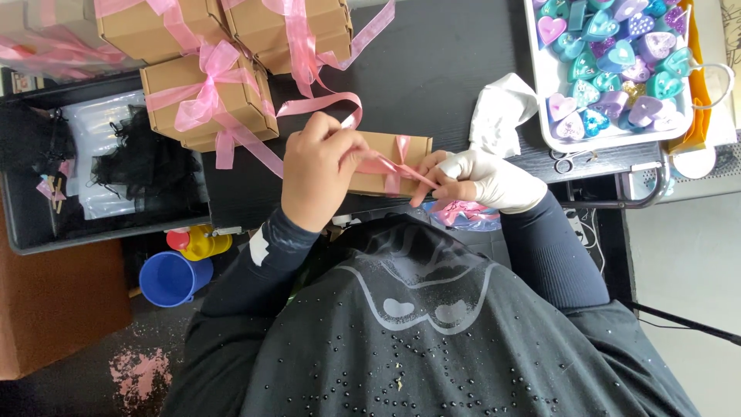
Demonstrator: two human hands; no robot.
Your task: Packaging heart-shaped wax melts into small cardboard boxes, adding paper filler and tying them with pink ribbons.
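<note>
At the far left, black netting (pixel 147 166) and clear packets are seen in a dark tray (pixel 31 232), with a blue cup (pixel 171 278) and a yellow and red object (pixel 199 242) below the tray. Just to the right, three finished cardboard boxes (pixel 204 96) tied with pink bows are stacked on the black table (pixel 448 62).

Near the middle, the left hand (pixel 318 170) is seen bare and closed, with a strand of pink ribbon (pixel 386 166) pinched between its fingertips. The small brown box (pixel 390 162) lies flat on the table edge directly between the two hands, partly covered by the left one; the ribbon is crossed over its top. A loose ribbon end (pixel 320 102) curls up and away from the left hand.

The right hand (pixel 482 181), covered by a white glove, is closed on the other end of the ribbon at the box's lower right corner, touching it. A crumpled white glove (pixel 502 112) lies just behind it.

At the right, a white tray (pixel 544 85) is filled with heart-shaped pieces (pixel 610 58) in teal and purple.
</note>
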